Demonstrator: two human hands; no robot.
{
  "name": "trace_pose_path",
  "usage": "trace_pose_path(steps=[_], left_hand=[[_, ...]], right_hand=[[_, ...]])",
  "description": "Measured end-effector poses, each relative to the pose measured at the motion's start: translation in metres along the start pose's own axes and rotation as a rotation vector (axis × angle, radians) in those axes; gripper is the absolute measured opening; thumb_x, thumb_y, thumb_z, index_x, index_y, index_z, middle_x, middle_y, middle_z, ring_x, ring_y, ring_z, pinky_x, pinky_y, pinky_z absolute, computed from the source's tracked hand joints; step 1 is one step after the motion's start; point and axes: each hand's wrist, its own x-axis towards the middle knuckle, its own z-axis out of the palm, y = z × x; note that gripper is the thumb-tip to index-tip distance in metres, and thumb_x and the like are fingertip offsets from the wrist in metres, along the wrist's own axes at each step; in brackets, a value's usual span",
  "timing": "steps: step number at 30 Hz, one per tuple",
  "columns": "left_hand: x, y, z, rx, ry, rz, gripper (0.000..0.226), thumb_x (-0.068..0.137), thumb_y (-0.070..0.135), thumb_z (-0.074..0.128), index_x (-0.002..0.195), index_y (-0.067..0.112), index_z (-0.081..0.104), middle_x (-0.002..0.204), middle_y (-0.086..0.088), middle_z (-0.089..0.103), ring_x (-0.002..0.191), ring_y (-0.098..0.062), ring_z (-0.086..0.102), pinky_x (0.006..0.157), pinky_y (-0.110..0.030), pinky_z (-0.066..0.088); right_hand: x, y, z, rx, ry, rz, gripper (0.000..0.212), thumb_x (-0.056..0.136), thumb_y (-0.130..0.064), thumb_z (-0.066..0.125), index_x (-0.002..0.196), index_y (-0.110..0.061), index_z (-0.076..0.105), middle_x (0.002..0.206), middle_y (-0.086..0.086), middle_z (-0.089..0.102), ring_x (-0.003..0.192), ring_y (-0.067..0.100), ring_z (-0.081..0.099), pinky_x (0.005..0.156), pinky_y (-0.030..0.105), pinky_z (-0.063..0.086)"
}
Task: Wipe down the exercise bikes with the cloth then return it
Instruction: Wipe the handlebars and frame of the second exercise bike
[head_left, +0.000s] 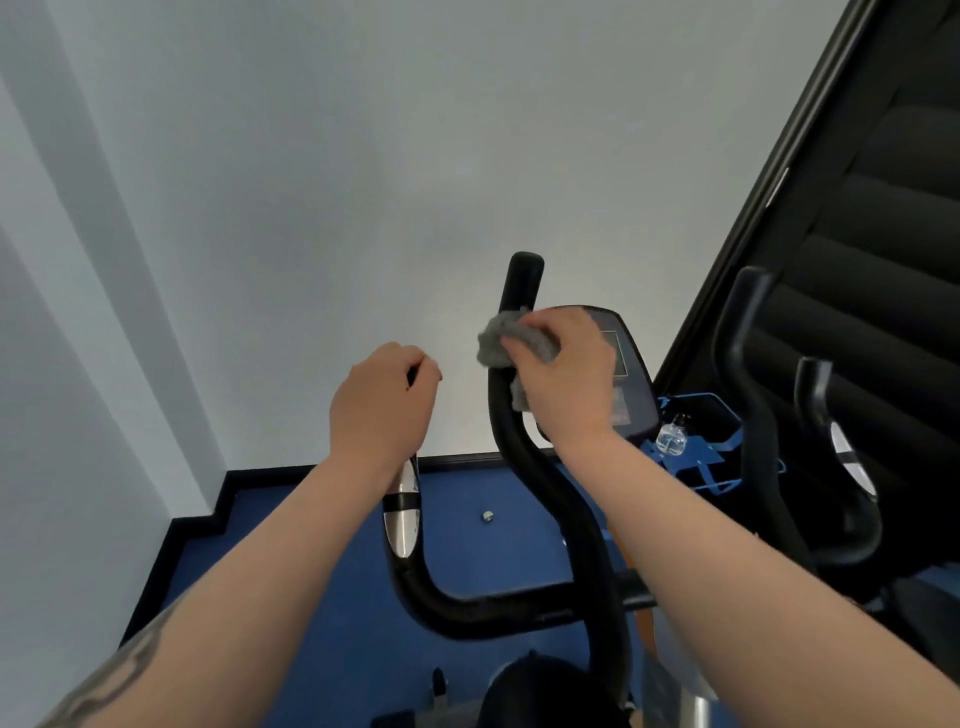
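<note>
while our right hand (563, 371) bunches the grey cloth (501, 340) against the upright right handlebar (519, 291) of the exercise bike (498, 608), fingers curled over the fabric, our left hand (384, 402) is wrapped around the top of the left handlebar (402, 512), whose silver grip plate shows below the wrist. the cloth sits partway up the black bar, just below its rounded tip, pressed between palm and bar. the bike's console (628, 384) lies behind our right hand, partly hidden. beyond it a clear water bottle (672, 436) rests in a blue rack (711, 457), and a second bike's handlebars (748, 374) stand to the right before a dark padded wall. blue floor (291, 525) meets the pale wall (311, 182) ahead of us.
</note>
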Motion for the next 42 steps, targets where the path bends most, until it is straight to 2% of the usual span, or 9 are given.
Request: trace_pose_path(steps=[5, 9, 12, 18, 23, 27, 31, 38, 42], left_hand=[[-0.003, 0.0, -0.002, -0.05, -0.018, 0.021, 0.024, 0.093, 0.022, 0.046, 0.092, 0.019, 0.07, 0.094, 0.003, 0.063, 0.082, -0.019, 0.058, 0.072, -0.033, 0.047], [-0.016, -0.005, 0.002, -0.102, 0.024, 0.084, 0.026, 0.093, 0.012, 0.046, 0.108, 0.022, 0.065, 0.105, 0.011, 0.056, 0.077, -0.01, 0.055, 0.066, -0.017, 0.04], [-0.018, -0.009, 0.001, -0.096, 0.007, 0.106, 0.028, 0.092, 0.014, 0.047, 0.114, 0.024, 0.062, 0.108, 0.015, 0.052, 0.078, -0.008, 0.053, 0.066, -0.016, 0.038], [-0.019, -0.01, 0.003, -0.094, 0.034, 0.109, 0.026, 0.09, 0.015, 0.051, 0.112, 0.025, 0.061, 0.103, 0.016, 0.048, 0.078, -0.011, 0.051, 0.068, -0.025, 0.043], [-0.019, -0.011, 0.0, -0.074, 0.002, 0.118, 0.026, 0.091, 0.018, 0.051, 0.113, 0.028, 0.059, 0.107, 0.018, 0.049, 0.079, -0.013, 0.052, 0.07, -0.03, 0.048], [-0.018, -0.014, -0.004, -0.055, -0.024, 0.132, 0.027, 0.091, 0.02, 0.051, 0.114, 0.031, 0.057, 0.11, 0.021, 0.049, 0.079, -0.01, 0.054, 0.07, -0.029, 0.048], [-0.018, -0.014, -0.003, -0.062, -0.018, 0.125, 0.026, 0.091, 0.02, 0.051, 0.113, 0.03, 0.058, 0.11, 0.02, 0.05, 0.075, -0.011, 0.053, 0.069, -0.031, 0.05], [-0.017, -0.015, 0.0, -0.028, 0.015, 0.154, 0.027, 0.09, 0.019, 0.051, 0.114, 0.028, 0.058, 0.11, 0.018, 0.05, 0.076, -0.01, 0.05, 0.066, -0.027, 0.047], [-0.017, -0.015, 0.004, -0.04, 0.04, 0.143, 0.025, 0.088, 0.018, 0.053, 0.11, 0.027, 0.06, 0.104, 0.017, 0.049, 0.082, -0.01, 0.052, 0.064, -0.025, 0.045]], right_hand=[[-0.013, 0.019, -0.04, -0.124, -0.427, 0.043, 0.009, 0.075, -0.024, 0.076, 0.084, -0.026, 0.075, 0.073, -0.018, 0.066, 0.072, -0.008, 0.059, 0.068, 0.015, 0.045], [0.009, 0.006, -0.034, 0.012, -0.104, 0.038, 0.007, 0.075, -0.02, 0.074, 0.08, -0.025, 0.072, 0.074, -0.017, 0.066, 0.073, -0.008, 0.059, 0.065, 0.001, 0.038], [-0.002, 0.0, -0.005, -0.02, -0.076, 0.067, 0.009, 0.078, -0.017, 0.072, 0.086, -0.019, 0.067, 0.09, -0.003, 0.066, 0.08, 0.007, 0.057, 0.069, 0.014, 0.038], [-0.008, 0.007, -0.048, -0.279, -0.587, 0.021, 0.011, 0.073, -0.028, 0.077, 0.078, -0.031, 0.068, 0.077, -0.016, 0.064, 0.077, 0.002, 0.058, 0.064, 0.012, 0.038], [0.044, -0.033, -0.051, -0.047, 0.007, -0.134, 0.008, 0.081, -0.025, 0.07, 0.089, -0.028, 0.07, 0.093, -0.014, 0.061, 0.083, 0.0, 0.06, 0.074, 0.021, 0.047], [0.066, -0.038, -0.023, -0.192, -0.082, -0.159, 0.021, 0.087, -0.024, 0.065, 0.107, -0.02, 0.072, 0.109, -0.001, 0.062, 0.102, 0.016, 0.057, 0.086, 0.034, 0.047], [0.051, -0.017, -0.026, -0.069, 0.013, -0.073, 0.016, 0.085, -0.023, 0.068, 0.099, -0.02, 0.075, 0.094, 0.002, 0.069, 0.089, 0.013, 0.063, 0.076, 0.014, 0.045], [0.048, -0.017, -0.02, 0.228, 0.132, 0.1, 0.014, 0.087, -0.022, 0.066, 0.098, -0.02, 0.075, 0.09, 0.0, 0.072, 0.085, 0.009, 0.066, 0.079, 0.02, 0.051], [0.019, -0.011, 0.003, 0.172, 0.116, 0.143, 0.026, 0.09, -0.023, 0.062, 0.067, -0.012, 0.063, 0.066, 0.007, 0.057, 0.064, 0.013, 0.048, 0.059, 0.022, 0.037]])
